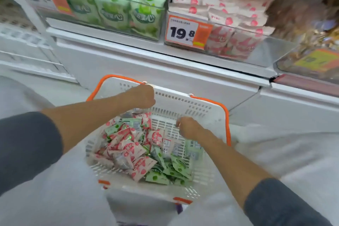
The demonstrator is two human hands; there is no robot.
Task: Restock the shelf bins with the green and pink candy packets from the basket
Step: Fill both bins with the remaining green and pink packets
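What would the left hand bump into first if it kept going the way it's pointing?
Probably the basket's far wall: the left hand reaches across the packets toward it, near the rim. Depth is unclear, so it might clear the rim.

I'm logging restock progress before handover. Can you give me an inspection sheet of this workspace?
Surface: white basket with orange handles, below the shelf ledge; what it rests on is unclear.
Job's things: green packets and pink packets piled mixed in the basket; green bin and pink bin above both hold stock.
Clutter: nothing seen.
Hands: left hand curled at the basket's far rim, right hand curled over the packets; whether either holds anything is unclear.
Cables: nothing seen.
Surroundings: 19.8 price tag on the pink bin; blurred brownish goods at right.
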